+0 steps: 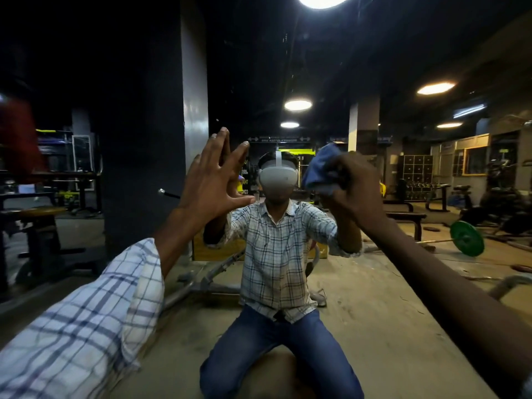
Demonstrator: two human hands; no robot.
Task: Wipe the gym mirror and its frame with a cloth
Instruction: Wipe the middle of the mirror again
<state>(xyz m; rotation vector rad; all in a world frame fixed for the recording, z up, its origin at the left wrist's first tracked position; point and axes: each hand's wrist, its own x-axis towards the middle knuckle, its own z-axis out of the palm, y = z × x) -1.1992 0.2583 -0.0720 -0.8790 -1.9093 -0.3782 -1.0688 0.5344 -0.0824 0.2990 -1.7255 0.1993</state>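
Our right hand [355, 187] grips the blue cloth [318, 165], bunched just beyond its fingers against the mirror [388, 298]. Level with it, well apart, our left hand [214, 180] is spread, fingers straight, holding nothing.

A dim gym hall is lit by round ceiling lamps [298, 104], a grey pillar [195, 110] is seen left of centre, and on the dusty floor [388, 298] at the right a green weight plate [466, 239] is found on a bar, with dark lockers [417, 168] placed behind.
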